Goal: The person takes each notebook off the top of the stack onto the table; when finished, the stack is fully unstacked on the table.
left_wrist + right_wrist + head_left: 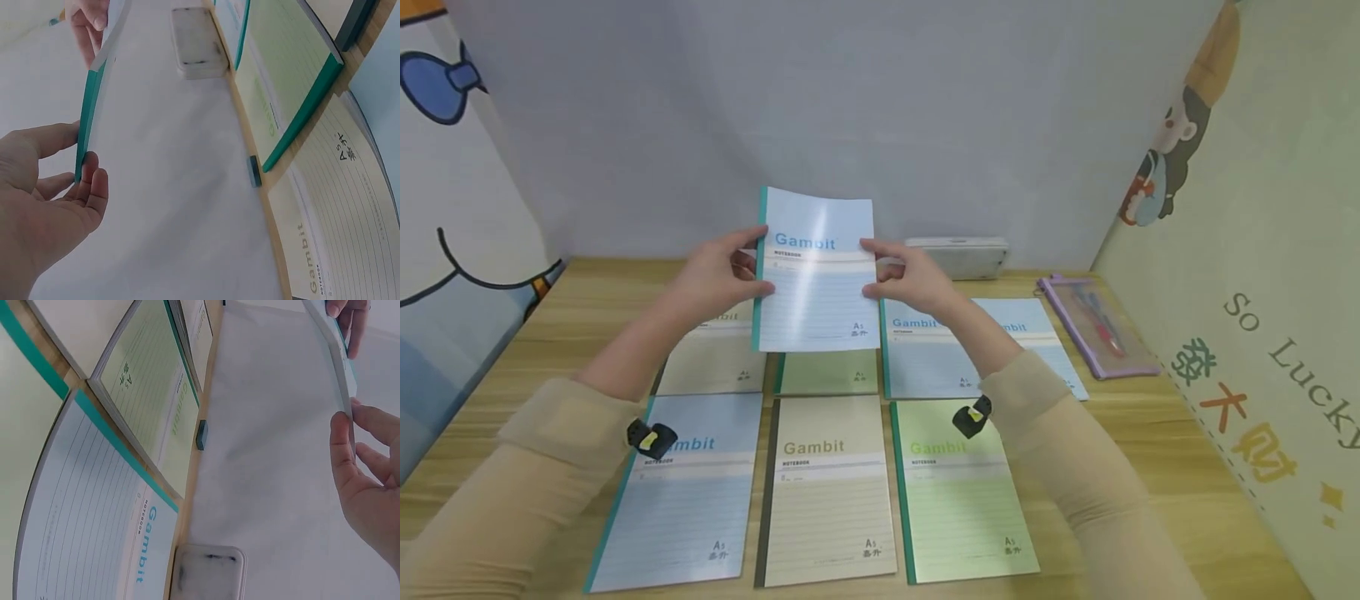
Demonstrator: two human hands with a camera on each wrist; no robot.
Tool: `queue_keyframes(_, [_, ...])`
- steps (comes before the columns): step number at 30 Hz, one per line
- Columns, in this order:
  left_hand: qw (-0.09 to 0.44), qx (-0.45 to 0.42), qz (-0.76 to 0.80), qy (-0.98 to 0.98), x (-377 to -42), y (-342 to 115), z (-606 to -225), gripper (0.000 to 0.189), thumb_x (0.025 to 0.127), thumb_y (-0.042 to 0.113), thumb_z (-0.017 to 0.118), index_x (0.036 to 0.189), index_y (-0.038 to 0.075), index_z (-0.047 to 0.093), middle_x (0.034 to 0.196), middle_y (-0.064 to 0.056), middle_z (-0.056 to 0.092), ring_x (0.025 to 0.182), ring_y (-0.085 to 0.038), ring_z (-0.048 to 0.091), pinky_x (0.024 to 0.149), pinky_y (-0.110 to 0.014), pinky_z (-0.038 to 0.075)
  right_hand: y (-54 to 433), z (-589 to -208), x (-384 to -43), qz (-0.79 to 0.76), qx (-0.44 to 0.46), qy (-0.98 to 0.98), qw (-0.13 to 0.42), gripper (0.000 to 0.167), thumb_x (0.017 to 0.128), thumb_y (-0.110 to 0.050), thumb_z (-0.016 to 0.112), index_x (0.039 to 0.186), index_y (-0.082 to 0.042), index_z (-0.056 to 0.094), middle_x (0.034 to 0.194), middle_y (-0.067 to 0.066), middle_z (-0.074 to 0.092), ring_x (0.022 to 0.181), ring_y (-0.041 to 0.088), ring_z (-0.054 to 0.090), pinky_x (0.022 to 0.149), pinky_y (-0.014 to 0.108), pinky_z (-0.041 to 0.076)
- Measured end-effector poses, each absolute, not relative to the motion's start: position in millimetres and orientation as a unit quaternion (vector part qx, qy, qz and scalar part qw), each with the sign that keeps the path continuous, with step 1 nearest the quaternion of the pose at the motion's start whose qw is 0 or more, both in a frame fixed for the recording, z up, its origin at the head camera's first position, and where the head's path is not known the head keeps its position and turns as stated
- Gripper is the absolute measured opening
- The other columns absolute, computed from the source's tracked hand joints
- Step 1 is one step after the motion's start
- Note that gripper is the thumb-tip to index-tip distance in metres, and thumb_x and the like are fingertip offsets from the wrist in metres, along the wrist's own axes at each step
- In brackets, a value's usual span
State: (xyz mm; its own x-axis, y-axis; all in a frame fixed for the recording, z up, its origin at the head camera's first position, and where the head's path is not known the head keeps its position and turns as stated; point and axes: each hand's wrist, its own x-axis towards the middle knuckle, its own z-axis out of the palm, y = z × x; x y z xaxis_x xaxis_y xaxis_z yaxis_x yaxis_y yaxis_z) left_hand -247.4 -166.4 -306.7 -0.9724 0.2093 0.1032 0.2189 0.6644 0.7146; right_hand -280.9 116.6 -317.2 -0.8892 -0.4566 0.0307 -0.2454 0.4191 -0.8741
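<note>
A blue notebook (816, 304) with a teal spine is held upright in the air above the back of the table, its cover towards the head camera. My left hand (711, 275) pinches its spine edge between thumb and fingers. Its opposite edge is pinched by my right hand (917, 275). Behind and below it, a beige notebook (718, 358) and a green notebook (827, 373) lie partly hidden. In the left wrist view the held notebook's teal spine (90, 115) shows edge-on; in the right wrist view its page edge (337, 369) does.
In front lie a blue notebook (688, 500), a beige notebook (827, 500) and a green notebook (966, 500). Two blue notebooks lie overlapping (925, 367) at back right, beside a purple-edged zip pouch (1097, 333). A white case (970, 257) stands against the wall.
</note>
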Motion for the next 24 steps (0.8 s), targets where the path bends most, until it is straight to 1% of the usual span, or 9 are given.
queue_keyframes(4, [0.026,-0.129,-0.398,-0.908,-242.9,-151.8,-304.7,0.077,0.085,0.009,0.07,0.149,0.01,0.028,0.123,-0.013,0.052,0.097,-0.026,0.053,0.086,-0.037,0.048,131.2,-312.2,-276.1,-0.493,-0.215,0.838,0.095,0.068,0.083,-0.011,0.073,0.143,-0.02,0.043,0.131,0.006,0.047,0.092,0.017,0.063,0.082,0.03,0.051])
queue_keyframes(7, [0.045,-0.143,-0.404,-0.902,-239.0,-140.9,-304.9,0.075,0.084,0.009,0.07,0.148,0.008,0.031,0.119,-0.013,0.054,0.094,-0.025,0.052,0.082,-0.034,0.048,142.7,-309.2,-271.6,-0.482,-0.229,0.842,0.085,0.068,0.083,-0.012,0.073,0.143,-0.019,0.042,0.13,0.006,0.048,0.089,0.018,0.065,0.08,0.03,0.053])
queue_keyframes(12, [0.063,-0.162,-0.411,-0.895,-232.1,-122.7,-304.7,0.074,0.083,0.01,0.072,0.146,0.008,0.034,0.116,-0.011,0.056,0.09,-0.022,0.052,0.078,-0.032,0.047,164.2,-304.0,-262.5,-0.469,-0.238,0.847,0.07,0.067,0.084,-0.012,0.072,0.143,-0.02,0.042,0.13,0.005,0.049,0.082,0.019,0.065,0.075,0.032,0.054])
queue_keyframes(16, [0.074,-0.18,-0.412,-0.89,-224.9,-109.3,-303.3,0.074,0.082,0.011,0.074,0.145,0.008,0.037,0.115,-0.009,0.059,0.089,-0.021,0.052,0.077,-0.031,0.046,181.8,-298.3,-254.0,-0.464,-0.238,0.851,0.064,0.066,0.084,-0.01,0.072,0.143,-0.019,0.043,0.132,0.007,0.049,0.083,0.018,0.065,0.069,0.033,0.055])
queue_keyframes(20, [0.072,-0.198,-0.415,-0.885,-218.1,-97.2,-302.0,0.072,0.082,0.011,0.074,0.144,0.008,0.038,0.112,-0.008,0.061,0.089,-0.024,0.052,0.077,-0.031,0.045,199.4,-291.7,-246.8,-0.446,-0.248,0.858,0.056,0.066,0.084,-0.011,0.071,0.143,-0.019,0.043,0.131,0.007,0.048,0.087,0.018,0.063,0.064,0.031,0.053])
queue_keyframes(21, [0.069,-0.202,-0.416,-0.884,-216.5,-94.4,-302.0,0.072,0.082,0.012,0.074,0.144,0.008,0.038,0.112,-0.008,0.061,0.089,-0.024,0.052,0.078,-0.031,0.045,204.0,-290.3,-245.4,-0.44,-0.249,0.861,0.052,0.065,0.084,-0.011,0.071,0.143,-0.019,0.044,0.13,0.006,0.047,0.087,0.018,0.063,0.063,0.031,0.052])
queue_keyframes(24, [0.06,-0.215,-0.417,-0.881,-211.6,-85.6,-303.3,0.072,0.082,0.012,0.073,0.144,0.008,0.038,0.112,-0.007,0.061,0.089,-0.023,0.052,0.079,-0.031,0.046,217.0,-284.8,-239.6,-0.419,-0.26,0.869,0.04,0.064,0.085,-0.011,0.071,0.142,-0.018,0.045,0.124,0.006,0.048,0.086,0.016,0.061,0.062,0.029,0.051])
